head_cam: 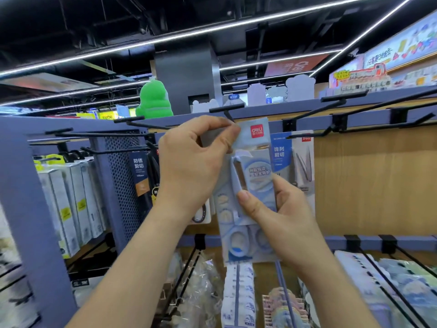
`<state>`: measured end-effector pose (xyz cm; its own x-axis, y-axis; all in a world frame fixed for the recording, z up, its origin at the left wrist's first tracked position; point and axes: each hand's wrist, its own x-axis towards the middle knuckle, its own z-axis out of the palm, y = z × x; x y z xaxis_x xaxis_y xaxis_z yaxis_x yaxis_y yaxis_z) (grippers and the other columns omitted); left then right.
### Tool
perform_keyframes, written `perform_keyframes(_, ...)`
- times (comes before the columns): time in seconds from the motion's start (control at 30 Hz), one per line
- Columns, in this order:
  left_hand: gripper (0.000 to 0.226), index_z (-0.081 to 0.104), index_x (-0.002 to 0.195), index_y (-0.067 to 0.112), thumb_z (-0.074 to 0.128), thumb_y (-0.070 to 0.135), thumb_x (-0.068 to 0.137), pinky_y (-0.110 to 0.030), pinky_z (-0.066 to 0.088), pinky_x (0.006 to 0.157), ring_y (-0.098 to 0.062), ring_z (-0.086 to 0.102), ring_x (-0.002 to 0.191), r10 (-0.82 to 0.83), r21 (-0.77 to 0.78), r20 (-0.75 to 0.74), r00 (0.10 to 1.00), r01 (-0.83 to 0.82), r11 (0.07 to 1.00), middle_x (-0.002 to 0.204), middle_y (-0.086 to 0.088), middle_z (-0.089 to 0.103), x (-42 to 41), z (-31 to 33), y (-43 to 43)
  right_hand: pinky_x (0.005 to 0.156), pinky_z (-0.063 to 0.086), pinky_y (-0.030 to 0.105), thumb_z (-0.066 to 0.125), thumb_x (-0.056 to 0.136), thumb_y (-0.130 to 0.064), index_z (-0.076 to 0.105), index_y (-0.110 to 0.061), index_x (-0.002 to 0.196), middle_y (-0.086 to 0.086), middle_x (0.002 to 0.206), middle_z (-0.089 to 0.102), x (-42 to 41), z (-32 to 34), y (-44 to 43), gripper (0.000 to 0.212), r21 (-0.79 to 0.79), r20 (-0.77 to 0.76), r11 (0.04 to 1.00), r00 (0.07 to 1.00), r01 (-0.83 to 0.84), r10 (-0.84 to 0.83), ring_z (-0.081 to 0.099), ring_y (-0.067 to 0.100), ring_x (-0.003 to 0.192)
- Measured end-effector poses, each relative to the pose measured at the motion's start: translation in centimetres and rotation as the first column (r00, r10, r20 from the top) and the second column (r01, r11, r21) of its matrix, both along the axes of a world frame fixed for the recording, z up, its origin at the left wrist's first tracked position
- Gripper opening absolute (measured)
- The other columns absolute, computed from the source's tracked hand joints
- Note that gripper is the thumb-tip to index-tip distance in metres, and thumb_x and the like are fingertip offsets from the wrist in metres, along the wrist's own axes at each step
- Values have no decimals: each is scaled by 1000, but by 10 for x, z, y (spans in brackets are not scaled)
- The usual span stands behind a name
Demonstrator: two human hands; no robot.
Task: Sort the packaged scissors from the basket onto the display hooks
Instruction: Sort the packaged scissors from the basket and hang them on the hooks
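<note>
Two hands held one pack. Our left hand (189, 162) pinched the top left corner of the pack (257, 162) between thumb and fingertips (233, 130). The hang hole should have been there, but the fingers hid it from us. Our right hand (283, 214) gripped the lower half from 3 o'clock, its thumb (248, 200) laid across the front and the other fingers curled behind. The pack stood nearly upright, its top leaning a little toward 11 o'clock, raised before the rack and not yet on any hook.

Just above the pinch, at 12 o'clock, sat the black end of a hook (227, 107), its rod slanting back behind the pack's top edge. We took this for the target.

Threading the hole over that tip was, in our judgement, the step in hand. It called for the left fingers to slide off the hole so we could see it. The right hand had to lift and steady the weight from below, keep the card square to the rod, and push straight back rather than twist.

Beyond, at 3 o'clock, a blue-and-white pack (281, 152) hung close behind ours, and a dark pack (139, 171) hung at 9 o'clock. Bare hooks (343, 100) stood farther off at 2 o'clock. The basket was out of view.
</note>
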<state>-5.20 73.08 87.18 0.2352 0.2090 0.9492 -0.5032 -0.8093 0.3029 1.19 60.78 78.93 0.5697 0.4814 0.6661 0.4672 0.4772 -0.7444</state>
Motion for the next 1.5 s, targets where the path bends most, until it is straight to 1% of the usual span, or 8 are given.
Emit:
perform_keyframes(0.13, 21, 67, 75, 38, 76, 22, 85, -17, 52, 63, 6, 63, 64, -17, -72, -124, 992, 8, 997, 67, 27, 68, 1, 5, 8, 84, 59, 29, 65, 87, -23, 66, -26, 107, -7, 104, 77, 0, -1, 7, 20, -11, -3, 1000, 1000, 15, -15, 73, 11, 98)
perform_keyframes(0.43, 12, 74, 61, 15, 77, 20, 71, -31, 59, 61, -18, 70, 67, -457, -499, -307, 835, 268, 824, 71, -3, 74, 4, 22, 13, 87, 58, 31, 64, 90, -19, 64, -23, 117, -4, 111, 75, 2, -11, 15, 27, 8, -73, 1000, 997, -24, 24, 71, 14, 103)
perform_keyframes(0.6, 17, 74, 65, 18, 77, 21, 82, -28, 55, 64, -14, 66, 70, -350, -471, -356, 867, 157, 868, 69, 4, 72, 26, 17, 23, 91, 57, 37, 62, 92, -26, 60, -32, 122, -12, 115, 73, 11, -34, 17, 30, -160, -94, 986, 995, -37, 22, 69, 10, 107)
perform_keyframes(0.8, 22, 73, 76, 26, 69, 10, 89, -26, 54, 70, -9, 62, 76, -207, -338, -400, 893, 66, 939, 78, 8, 70, 56, 6, 40, 54, 58, 32, 62, 96, -19, 62, -37, 109, -4, 97, 76, 30, -49, 19, 22, -249, -154, 962, 976, 111, -152, 74, 19, 82)
perform_keyframes(0.9, 20, 70, 90, 25, 67, 5, 90, -18, 53, 63, -2, 64, 70, -219, -330, -423, 879, 76, 941, 70, 14, 70, 61, 0, 49, 61, 61, 38, 63, 96, -20, 62, -36, 107, -2, 98, 77, 44, -51, 24, 19, -261, -128, 944, 962, 202, -242, 74, 15, 83)
perform_keyframes(1.07, 4, 71, 89, 23, 74, 23, 86, -23, 50, 67, -9, 61, 79, 245, -104, -392, 887, -307, 946, 82, 11, 67, 91, -6, 52, 73, 62, 39, 64, 96, -22, 60, -36, 97, -7, 97, 76, 65, -49, 41, 15, -314, -93, 904, 939, 289, -332, 73, 7, 85)
perform_keyframes(1.2, 3, 70, 91, 22, 68, 24, 89, -35, 52, 71, -19, 63, 85, 367, -80, -408, 836, -433, 898, 88, 3, 70, 110, -7, 51, 80, 60, 45, 64, 95, -28, 58, -37, 93, -8, 99, 74, 85, -45, 57, 11, -388, -5, 831, 901, 398, -434, 71, 14, 92)
perform_keyframes(1.5, 44, 56, 134, 13, 62, 3, 91, -26, 41, 100, -19, 55, 120, 389, 48, -292, 874, -393, 918, 129, -3, 62, 89, -20, 53, 77, 49, 31, 50, 100, -38, 42, -24, 137, -4, 115, 63, 63, -31, 36, 41, -597, 280, 563, 806, 572, -522, 60, 16, 97)
